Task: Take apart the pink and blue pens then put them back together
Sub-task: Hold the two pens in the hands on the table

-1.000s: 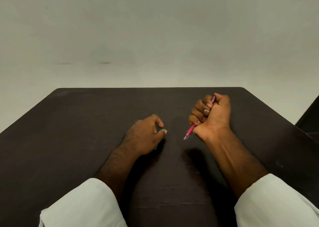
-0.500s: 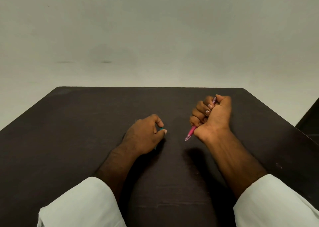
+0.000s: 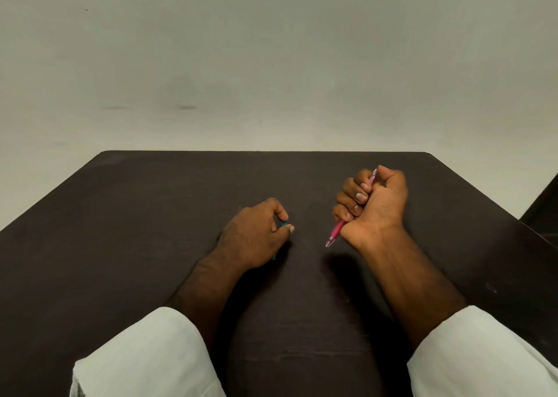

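Note:
My right hand (image 3: 376, 206) is closed in a fist around the pink pen (image 3: 335, 232), held a little above the table. The pen's tip points down and to the left, and its clear top end sticks out above my thumb. My left hand (image 3: 255, 236) rests on the dark table (image 3: 151, 215) at the centre, curled over the blue pen (image 3: 283, 224). Only a small teal bit shows between thumb and forefinger, and another sliver shows under the palm. Both pens look whole as far as I can see.
The dark table runs to a far edge against a plain pale wall (image 3: 271, 64). A dark object (image 3: 543, 209) stands past the table's right edge. White sleeves (image 3: 145, 357) cover both forearms near the bottom.
Both hands have stayed nearly still. The right fist with the pink pen has shifted very slightly.

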